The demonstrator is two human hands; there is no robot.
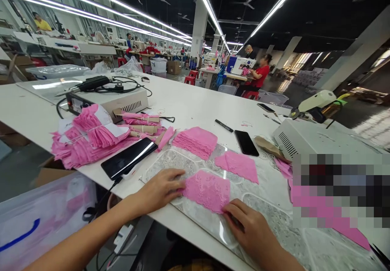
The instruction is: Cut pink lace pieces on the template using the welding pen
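A pink lace fabric piece point(207, 190) lies on a clear plastic sheet point(170, 161) with rounded white outlines. My left hand point(163, 187) pinches its left edge between fingers and thumb. At its lower right corner, my right hand point(248, 222) has thumb and forefinger closed on the fabric. Just beyond the lace sits another pink fabric piece point(237, 166), and a neat stack of pink pieces point(196, 141) is to its left.
Tied pink bundles point(94, 135) lie at left beside a big phone point(129, 157) and a metal box point(112, 100) carrying a black tool. A second phone point(246, 143) and a marker point(224, 125) lie beyond the fabric. Another machine box point(323, 141) stands right. Co-workers sit farther off.
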